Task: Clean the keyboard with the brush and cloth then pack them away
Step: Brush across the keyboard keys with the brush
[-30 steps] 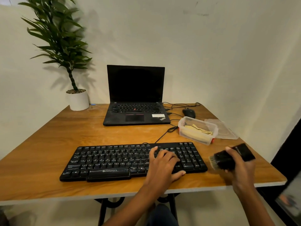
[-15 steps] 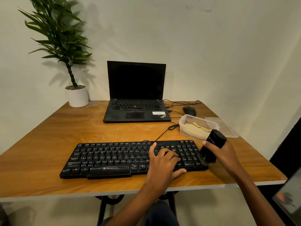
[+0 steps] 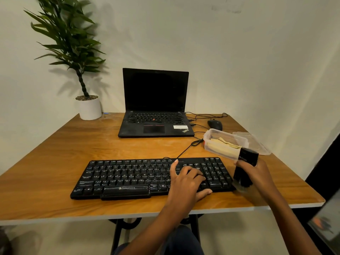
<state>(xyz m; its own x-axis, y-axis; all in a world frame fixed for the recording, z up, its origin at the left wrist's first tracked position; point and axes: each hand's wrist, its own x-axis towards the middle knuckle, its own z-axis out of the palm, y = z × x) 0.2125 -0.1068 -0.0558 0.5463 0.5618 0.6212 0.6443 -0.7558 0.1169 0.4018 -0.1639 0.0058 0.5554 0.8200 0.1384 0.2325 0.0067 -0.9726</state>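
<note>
brush [image 3: 247,157] bristles: blurred | keyboard [image 3: 128,179] under left hand [image 3: 185,183]: hidden | plant [image 3: 70,34] top: cut off (upper edge)

We see warm, fairly dim indoor light; the potted plant [image 3: 70,43] throws soft shadows on the wall [image 3: 239,52]. Wide-angle distortion curves the table [image 3: 55,162] edges, and the brush [image 3: 244,170] looks blurred.

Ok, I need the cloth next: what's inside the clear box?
A folded yellowish cloth lies inside the open box. The brush in the right hand covers its near right corner, hiding that part.
</note>
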